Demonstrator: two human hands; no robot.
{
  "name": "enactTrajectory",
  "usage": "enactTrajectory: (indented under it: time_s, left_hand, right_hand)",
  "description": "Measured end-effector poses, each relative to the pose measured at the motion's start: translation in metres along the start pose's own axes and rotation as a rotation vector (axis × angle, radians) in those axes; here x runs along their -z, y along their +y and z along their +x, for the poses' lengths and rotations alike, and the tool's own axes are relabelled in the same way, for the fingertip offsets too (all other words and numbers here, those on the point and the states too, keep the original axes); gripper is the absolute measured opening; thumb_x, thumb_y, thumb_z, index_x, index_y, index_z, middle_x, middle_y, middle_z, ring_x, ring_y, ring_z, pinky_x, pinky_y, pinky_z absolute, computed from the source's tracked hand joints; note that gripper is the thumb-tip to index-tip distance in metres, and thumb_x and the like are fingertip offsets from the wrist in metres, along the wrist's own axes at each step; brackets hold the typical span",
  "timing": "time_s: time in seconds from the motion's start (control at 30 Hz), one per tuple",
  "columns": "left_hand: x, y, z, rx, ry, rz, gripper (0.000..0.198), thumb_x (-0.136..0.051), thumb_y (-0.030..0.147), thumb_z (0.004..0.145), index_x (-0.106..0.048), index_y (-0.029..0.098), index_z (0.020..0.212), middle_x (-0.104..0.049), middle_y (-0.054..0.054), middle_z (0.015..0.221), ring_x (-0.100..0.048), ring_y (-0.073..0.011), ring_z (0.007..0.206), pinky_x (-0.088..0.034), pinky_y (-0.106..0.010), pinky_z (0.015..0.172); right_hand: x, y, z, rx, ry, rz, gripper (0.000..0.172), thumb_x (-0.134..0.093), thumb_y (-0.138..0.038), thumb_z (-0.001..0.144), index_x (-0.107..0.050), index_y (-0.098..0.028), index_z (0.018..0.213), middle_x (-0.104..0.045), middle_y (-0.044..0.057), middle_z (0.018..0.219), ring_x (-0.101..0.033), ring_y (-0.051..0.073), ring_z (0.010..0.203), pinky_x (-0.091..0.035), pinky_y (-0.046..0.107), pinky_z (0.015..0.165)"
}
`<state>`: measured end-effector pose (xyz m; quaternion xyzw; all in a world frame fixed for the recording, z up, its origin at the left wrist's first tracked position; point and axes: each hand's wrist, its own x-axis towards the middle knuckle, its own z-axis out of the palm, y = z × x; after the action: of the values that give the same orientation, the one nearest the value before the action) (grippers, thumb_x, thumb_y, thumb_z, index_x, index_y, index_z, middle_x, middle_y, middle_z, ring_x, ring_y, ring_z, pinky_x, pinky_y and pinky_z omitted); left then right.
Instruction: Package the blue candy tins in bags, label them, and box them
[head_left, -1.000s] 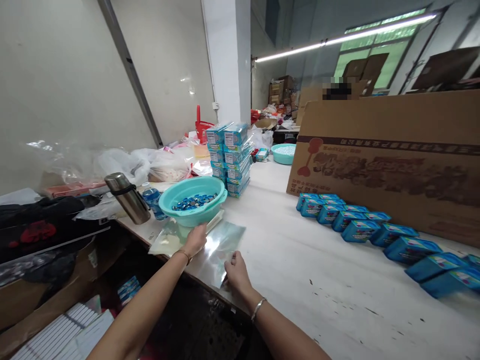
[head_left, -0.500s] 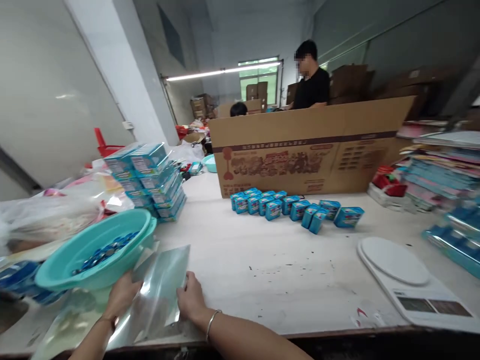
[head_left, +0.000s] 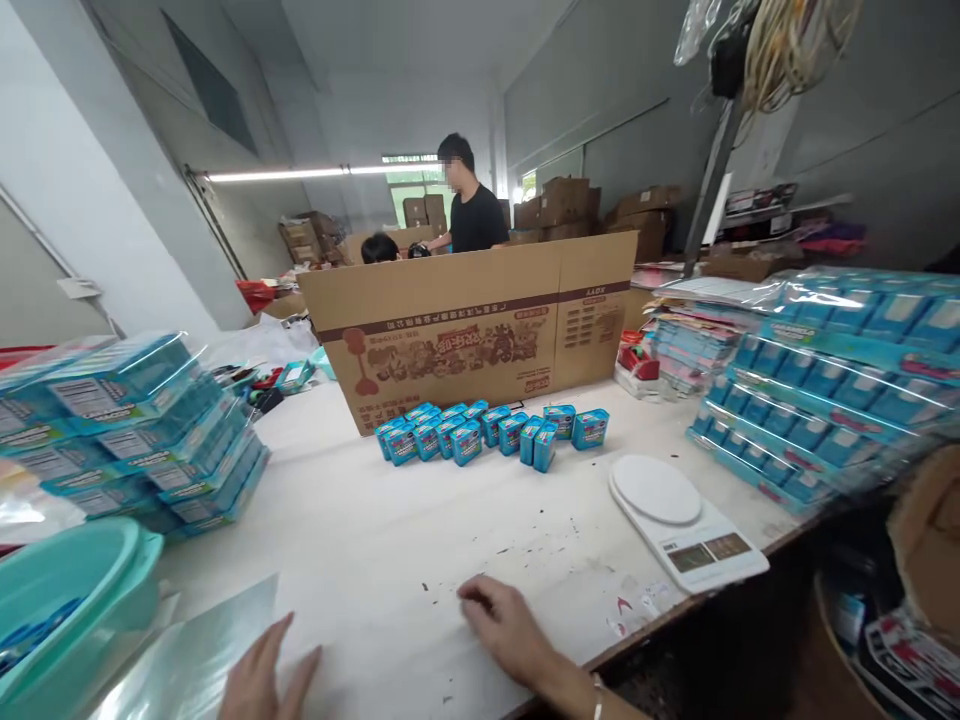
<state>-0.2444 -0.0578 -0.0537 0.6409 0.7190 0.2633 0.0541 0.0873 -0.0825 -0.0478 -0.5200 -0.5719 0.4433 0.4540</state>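
My left hand (head_left: pixel 262 675) is at the bottom edge with thumb and fingers spread, beside a clear plastic sheet (head_left: pixel 199 645) lying on the table. Whether it touches the sheet I cannot tell. Farther right, my right hand (head_left: pixel 510 632) hovers over or rests on the white tabletop, its fingers loosely curled and a gap by the thumb; nothing shows in it. Beyond the hands stands a row of small blue boxes (head_left: pixel 466 442). Part of a turquoise basin (head_left: pixel 97 590) with blue wrapped pieces (head_left: pixel 37 635) inside is at the lower left.
Wrapped turquoise packs (head_left: pixel 172 440) are stacked at left, more packs (head_left: pixel 817 390) at right. A white kitchen scale (head_left: pixel 660 490) sits near the table's right edge. An open cardboard carton (head_left: pixel 480 340) stands behind the boxes. A person in black (head_left: pixel 480 215) is beyond it.
Both hands have let go of the plastic sheet, which now lies on the table. My right hand has moved away to the right. The view has turned right.
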Motion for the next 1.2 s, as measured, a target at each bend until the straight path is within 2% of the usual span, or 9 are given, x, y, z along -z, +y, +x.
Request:
enactTrajectory:
  time_s: [0.1,0.2,0.37,0.47,0.63,0.83,0.97,1.07,1.2]
  left_hand:
    - [-0.035,0.044,-0.028,-0.041,-0.058,-0.225,0.056,-0.055,0.062,0.069,-0.065,0.031,0.114,-0.069,-0.01,0.125,-0.057,-0.0367,0.124,-0.042,-0.049,0.111]
    - [-0.058,0.08,-0.039,0.028,-0.143,-0.367,0.064,-0.057,0.062,0.073,-0.059,0.027,0.125,-0.062,-0.011,0.136,-0.05,-0.0367,0.133,-0.04,-0.052,0.113]
    - [-0.057,0.117,0.019,0.161,-0.166,-0.564,0.082,-0.057,0.061,0.075,-0.043,0.012,0.139,-0.046,-0.021,0.149,-0.043,-0.0359,0.139,-0.041,-0.051,0.111]
    - [-0.049,0.125,0.078,0.275,-0.131,-0.638,0.082,-0.058,0.051,0.08,-0.033,0.006,0.144,-0.042,-0.027,0.15,-0.045,-0.0349,0.138,-0.044,-0.048,0.107]
    - [-0.055,0.13,0.181,0.313,-0.074,-0.687,0.075,-0.055,0.045,0.089,-0.027,0.008,0.149,-0.03,-0.025,0.158,-0.035,-0.0313,0.144,-0.031,-0.044,0.116]
    - [-0.091,0.133,0.284,0.275,-0.05,-0.859,0.065,-0.043,0.058,0.094,-0.046,0.012,0.14,-0.045,-0.019,0.152,-0.039,-0.0284,0.142,-0.037,-0.038,0.112]
    - [-0.127,0.143,0.295,0.223,-0.121,-1.005,0.077,-0.039,0.076,0.086,-0.066,0.009,0.112,-0.072,-0.017,0.117,-0.065,-0.0287,0.112,-0.052,-0.035,0.093]
    - [-0.147,0.152,0.271,0.22,-0.131,-1.059,0.08,-0.04,0.082,0.08,-0.068,0.01,0.1,-0.075,-0.015,0.101,-0.068,-0.0289,0.1,-0.054,-0.036,0.085]
    - [-0.155,0.158,0.24,0.184,-0.096,-1.139,0.071,-0.052,0.078,0.077,-0.068,0.013,0.102,-0.074,-0.012,0.103,-0.065,-0.0274,0.103,-0.052,-0.033,0.087]
  right_hand:
    - [0.062,0.012,0.003,-0.007,0.192,-0.035,0.023,-0.059,-0.038,0.081,-0.072,-0.022,0.093,-0.072,0.004,0.082,-0.064,0.023,0.079,-0.049,0.033,0.071]
    - [0.113,0.022,0.024,-0.028,0.403,-0.065,0.045,-0.067,-0.048,0.071,-0.067,-0.023,0.108,-0.07,0.007,0.095,-0.064,0.027,0.092,-0.05,0.035,0.071]
    - [0.161,0.029,0.079,-0.063,0.675,-0.018,0.086,-0.071,-0.063,0.054,-0.053,-0.017,0.124,-0.057,0.017,0.123,-0.054,0.036,0.118,-0.045,0.048,0.094]
    - [0.147,0.026,0.099,0.001,0.694,-0.055,0.082,-0.071,-0.063,0.058,-0.052,-0.017,0.122,-0.055,0.019,0.125,-0.051,0.037,0.12,-0.044,0.05,0.097]
    - [0.084,0.025,0.133,-0.047,0.435,0.091,0.073,-0.07,-0.06,0.068,-0.051,-0.021,0.126,-0.061,0.016,0.121,-0.057,0.033,0.118,-0.051,0.044,0.089]
    - [0.053,0.032,0.224,-0.124,0.565,0.156,0.092,-0.074,-0.065,0.06,-0.047,-0.017,0.134,-0.046,0.019,0.146,-0.042,0.035,0.137,-0.04,0.045,0.108]
    - [0.039,0.027,0.256,-0.135,0.559,0.204,0.083,-0.066,-0.072,0.067,-0.05,-0.018,0.127,-0.059,0.015,0.132,-0.053,0.031,0.126,-0.043,0.04,0.105]
    - [0.026,0.024,0.265,-0.156,0.514,0.227,0.074,-0.061,-0.074,0.072,-0.054,-0.019,0.12,-0.068,0.01,0.112,-0.062,0.027,0.109,-0.05,0.035,0.094]
    - [0.016,0.03,0.273,-0.134,0.525,0.325,0.067,-0.06,-0.071,0.076,-0.056,-0.021,0.12,-0.069,0.007,0.113,-0.065,0.024,0.105,-0.053,0.032,0.086]
